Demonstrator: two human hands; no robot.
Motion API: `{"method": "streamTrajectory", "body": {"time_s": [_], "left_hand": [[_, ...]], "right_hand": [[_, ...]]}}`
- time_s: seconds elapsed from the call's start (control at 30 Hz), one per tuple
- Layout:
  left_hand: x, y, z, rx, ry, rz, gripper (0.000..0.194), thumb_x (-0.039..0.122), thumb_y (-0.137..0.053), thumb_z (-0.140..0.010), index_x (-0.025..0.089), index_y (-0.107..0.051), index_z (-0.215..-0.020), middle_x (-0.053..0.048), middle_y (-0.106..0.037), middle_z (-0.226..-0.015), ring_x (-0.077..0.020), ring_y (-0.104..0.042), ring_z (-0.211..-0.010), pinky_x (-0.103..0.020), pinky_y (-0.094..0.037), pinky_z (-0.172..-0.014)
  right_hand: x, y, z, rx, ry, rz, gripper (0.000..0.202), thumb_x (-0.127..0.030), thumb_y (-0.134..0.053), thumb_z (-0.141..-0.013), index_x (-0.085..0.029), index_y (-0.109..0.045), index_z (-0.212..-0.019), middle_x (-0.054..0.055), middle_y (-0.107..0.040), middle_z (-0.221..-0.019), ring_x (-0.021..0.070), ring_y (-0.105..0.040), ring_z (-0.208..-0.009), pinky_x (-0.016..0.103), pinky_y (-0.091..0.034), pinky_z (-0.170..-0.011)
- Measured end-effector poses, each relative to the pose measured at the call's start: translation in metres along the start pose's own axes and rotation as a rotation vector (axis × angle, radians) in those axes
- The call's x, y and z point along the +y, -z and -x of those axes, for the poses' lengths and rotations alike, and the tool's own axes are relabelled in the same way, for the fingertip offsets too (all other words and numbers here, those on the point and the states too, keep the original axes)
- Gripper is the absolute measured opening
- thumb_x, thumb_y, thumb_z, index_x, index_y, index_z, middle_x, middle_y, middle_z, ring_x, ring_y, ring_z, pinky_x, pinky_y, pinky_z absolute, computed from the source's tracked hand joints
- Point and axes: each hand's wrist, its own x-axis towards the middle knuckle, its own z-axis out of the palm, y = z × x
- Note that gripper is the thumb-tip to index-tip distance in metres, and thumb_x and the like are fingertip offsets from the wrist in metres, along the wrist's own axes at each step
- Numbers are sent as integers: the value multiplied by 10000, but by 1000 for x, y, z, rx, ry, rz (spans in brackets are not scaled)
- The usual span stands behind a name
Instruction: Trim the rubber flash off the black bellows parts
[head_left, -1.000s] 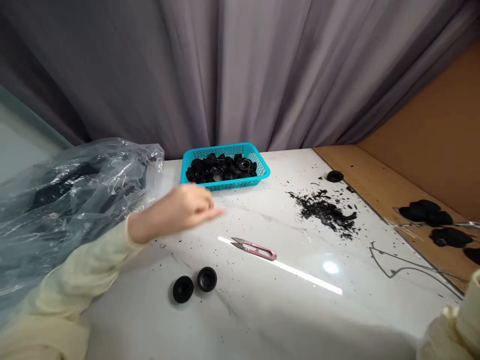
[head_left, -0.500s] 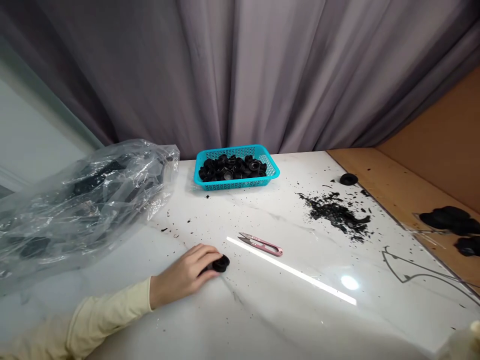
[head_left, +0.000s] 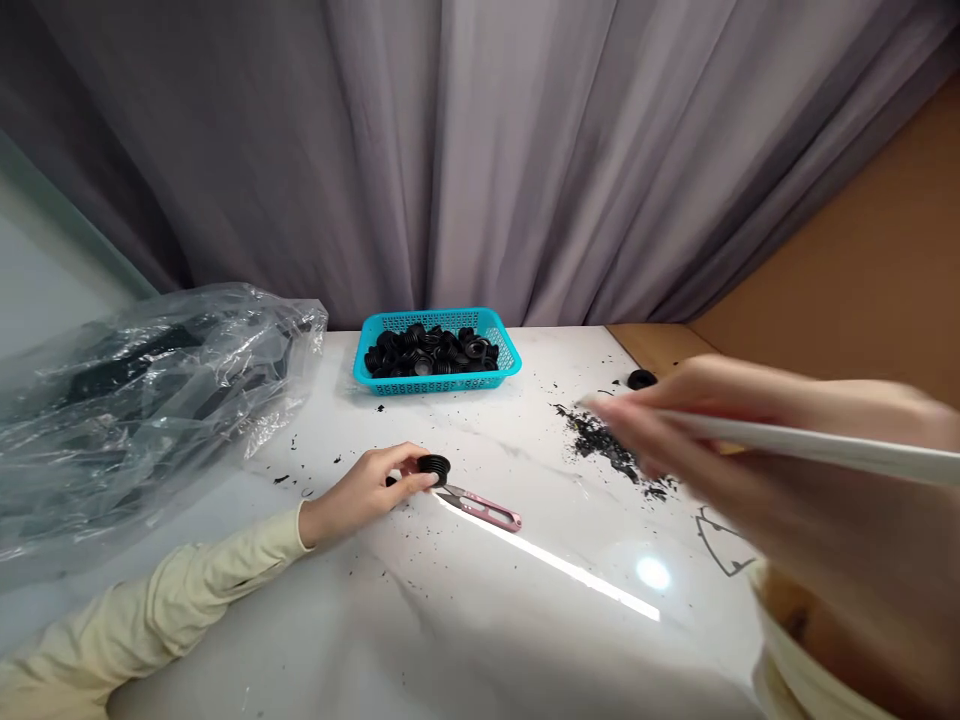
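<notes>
My left hand (head_left: 360,496) has its fingers closed around a black ribbed rubber ring (head_left: 434,468), just over the tabletop. Right beside it lie pink-handled thread snips (head_left: 513,521), their blade tips partly behind the ring. At the right, close to the camera and blurred, my right hand (head_left: 810,500) grips a slim pale stick-like tool (head_left: 817,447); its exact kind cannot be made out. The tool's near end runs out of the picture.
A blue basket (head_left: 435,384) heaped with black ribbed rubber pieces (head_left: 424,350) stands at the back. Clear plastic bags (head_left: 187,400) fill the left side. Black scraps (head_left: 600,440) and another black ring (head_left: 642,379) lie at the right. A grey curtain (head_left: 390,180) hangs behind.
My right hand has come into view from the right with the pale tool. My left hand has raised the black ring toward the snips and turned it. The whole view has shifted.
</notes>
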Motion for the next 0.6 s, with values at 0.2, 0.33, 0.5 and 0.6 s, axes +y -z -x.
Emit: {"method": "streamTrajectory", "body": {"time_s": [0.2, 0.33, 0.5, 0.6], "left_hand": [[14, 3, 3, 31, 21, 441, 362, 419, -395, -952, 200, -436, -1238, 2, -628, -667, -150, -652, -633, -284, -506, -676], [9, 2, 0, 45, -18, 519, 298, 395, -375, -962, 196, -515, -1133, -12, -628, -711, -144, -651, -633, -279, -505, -651], [-5, -9, -6, 16, -77, 374, 297, 353, -302, -981, 196, -487, -1153, -5, -644, -727, -137, -647, -656, -253, -478, -623], [-8, -12, -12, 30, -167, 110, 297, 336, -283, -986, 214, -492, -1157, -15, -680, -804, -145, -635, -704, -271, -459, -666]], "right_hand": [[12, -66, -18, -689, -315, -383, 207, -337, -729, -760, -201, -656, -622, 64, -723, -944, 229, -653, -911, 324, -501, -732], [23, -92, -11, -642, -539, -790, 297, -299, -732, -776, -182, -544, -577, 74, -718, -967, 206, -649, -927, 322, -499, -757], [33, -107, 1, -500, -803, -940, 337, -310, -782, -738, -168, -518, -583, 75, -706, -892, 163, -635, -865, 251, -481, -697], [37, -111, 13, -402, -871, -938, 353, -331, -791, -731, -173, -505, -597, 37, -680, -816, 124, -608, -721, 231, -454, -616]]}}
